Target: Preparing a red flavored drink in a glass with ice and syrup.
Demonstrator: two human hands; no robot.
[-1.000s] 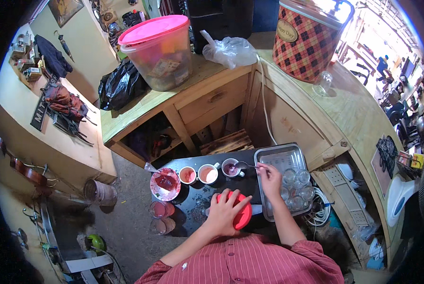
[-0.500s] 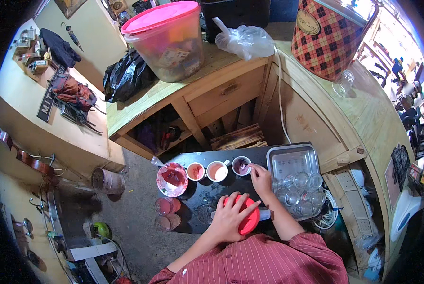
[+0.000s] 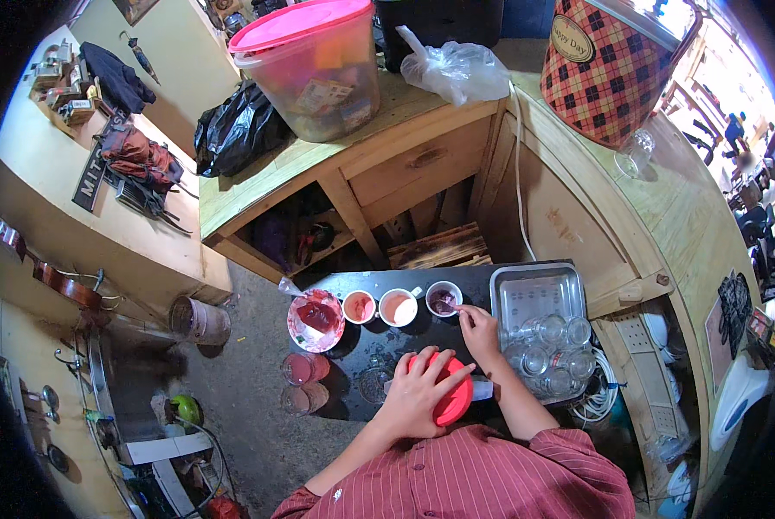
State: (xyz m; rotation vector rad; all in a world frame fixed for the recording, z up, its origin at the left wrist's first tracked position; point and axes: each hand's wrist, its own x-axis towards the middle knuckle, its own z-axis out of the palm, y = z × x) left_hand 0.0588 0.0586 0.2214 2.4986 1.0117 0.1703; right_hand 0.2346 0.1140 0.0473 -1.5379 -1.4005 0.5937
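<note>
My left hand lies flat on a round red lid on a container at the near edge of a small black table. My right hand pinches a small spoon whose tip dips into a white cup of dark purple stuff. To the left of that cup stand two white cups of pinkish paste and a wider bowl of red paste.
A metal tray with several upturned clear glasses sits right of my hand. Two pink-filled glasses stand at the table's left edge. Behind are a wooden counter, a pink-lidded plastic tub, a plaid container and a clear bag.
My right hand has moved left from over the tray's edge to the purple cup. My left hand stays on the red lid. The view has shifted slightly.
</note>
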